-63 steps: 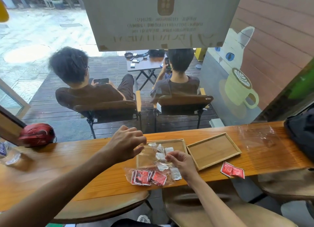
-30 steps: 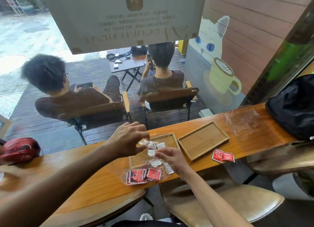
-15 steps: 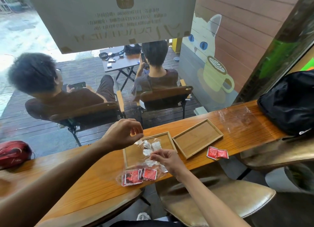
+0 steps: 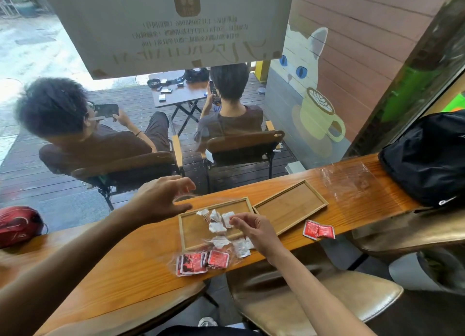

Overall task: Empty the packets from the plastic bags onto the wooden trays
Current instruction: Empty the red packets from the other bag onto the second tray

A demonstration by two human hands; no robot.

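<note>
Two wooden trays lie side by side on the wooden counter. The left tray holds several white packets; a few more white packets lie just off its near edge. The right tray holds nothing. A thin clear plastic bag stretches over the left tray. My right hand pinches that bag beside the white packets. My left hand hovers left of the tray, fingers spread apart, by the bag's far edge. A second clear bag of red packets lies at the counter's near edge.
Two loose red packets lie near the right tray. A flat clear bag and a black backpack are at the counter's right end, a red bag at the left. Stools stand below. Window glass lies right behind the counter.
My left hand has loosened from a pinch to spread fingers. The white packets now lie spread on the left tray and beside it. My right hand stays on the bag.
</note>
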